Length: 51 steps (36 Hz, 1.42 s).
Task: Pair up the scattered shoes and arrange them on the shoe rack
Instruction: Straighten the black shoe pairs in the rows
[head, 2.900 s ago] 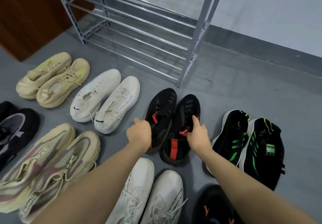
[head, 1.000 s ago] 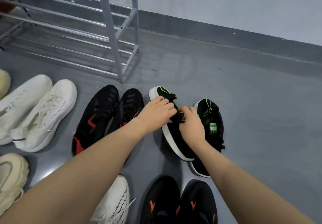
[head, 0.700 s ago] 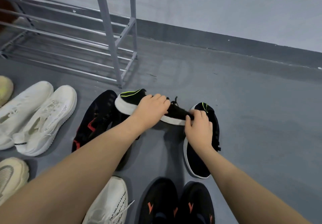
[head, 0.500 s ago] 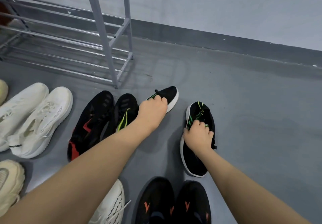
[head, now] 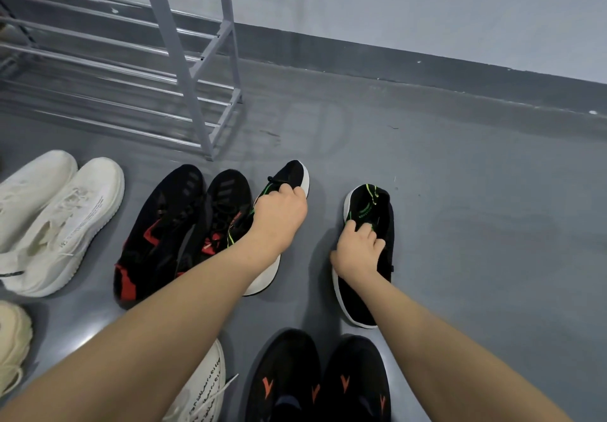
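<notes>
Two black shoes with green trim and white soles lie on the grey floor. My left hand (head: 279, 214) grips the left one (head: 290, 175) at its collar; its toe points away from me, and it lies beside the black-and-red pair (head: 184, 224). My right hand (head: 359, 251) grips the right green-trimmed shoe (head: 369, 205), whose heel opening points away from me. A gap of bare floor separates the two shoes. The grey metal shoe rack (head: 184, 60) stands at the upper left, and its visible shelves hold no shoes.
A white pair (head: 56, 214) lies at the left, a beige shoe (head: 11, 342) at the left edge. Near me are a white shoe with black lettering (head: 207, 388) and a black pair with orange marks (head: 322, 382). Grey wall and skirting run behind.
I left the black-and-red pair and took hold of the green-trimmed shoes. My left hand lifted one, turned it end for end and set it down by the black-and-red pair.
</notes>
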{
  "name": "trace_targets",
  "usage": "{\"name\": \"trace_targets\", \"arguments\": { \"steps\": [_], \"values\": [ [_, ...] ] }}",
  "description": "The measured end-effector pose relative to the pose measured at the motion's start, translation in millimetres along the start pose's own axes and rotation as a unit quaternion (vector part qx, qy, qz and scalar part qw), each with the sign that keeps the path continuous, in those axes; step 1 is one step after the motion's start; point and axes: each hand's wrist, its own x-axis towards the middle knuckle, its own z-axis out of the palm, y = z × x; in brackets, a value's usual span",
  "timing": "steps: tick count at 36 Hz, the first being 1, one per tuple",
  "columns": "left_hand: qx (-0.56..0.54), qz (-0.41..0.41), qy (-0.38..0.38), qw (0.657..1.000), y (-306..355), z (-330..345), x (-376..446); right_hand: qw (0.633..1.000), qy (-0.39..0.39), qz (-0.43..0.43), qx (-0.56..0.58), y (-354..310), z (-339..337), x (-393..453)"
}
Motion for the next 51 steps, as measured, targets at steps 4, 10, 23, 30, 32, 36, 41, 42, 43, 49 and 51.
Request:
{"name": "trace_targets", "arguments": {
  "steps": [4,10,23,30,32,36,41,42,43,49,51],
  "values": [
    [0.028,-0.010,0.030,0.999,-1,0,1,1.000,-0.016,-0.010,0.013,-6,1,-3],
    [0.004,-0.023,0.123,0.992,-1,17,-2,0.991,0.031,-0.099,-0.081,11,4,-12],
    [0.017,-0.048,0.040,0.998,-5,16,3,0.970,0.062,-0.048,0.229,-5,4,-20],
    [-0.062,0.046,-0.019,0.997,-10,38,-8,0.966,0.056,-0.083,0.238,-17,3,-22],
    [-0.088,0.079,-0.029,0.993,-16,41,-12,0.965,0.051,-0.080,0.244,-22,6,-24],
    [-0.131,0.133,-0.064,0.980,-35,39,-20,0.969,0.057,-0.083,0.225,-27,10,-24],
    [-0.133,0.162,-0.103,0.972,-45,37,-36,0.967,0.082,-0.088,0.226,-31,8,-23],
    [-0.119,0.170,-0.097,0.973,-46,36,-41,0.966,0.083,-0.100,0.223,-32,7,-25],
    [-0.103,0.179,-0.090,0.974,-46,36,-45,0.967,0.080,-0.115,0.213,-33,7,-27],
    [-0.066,0.187,-0.072,0.978,-41,39,-66,0.958,0.149,-0.243,0.023,-30,4,-33],
    [-0.055,0.193,-0.083,0.976,-40,45,-73,0.946,0.190,-0.262,-0.024,-27,0,-36]
  ]
}}
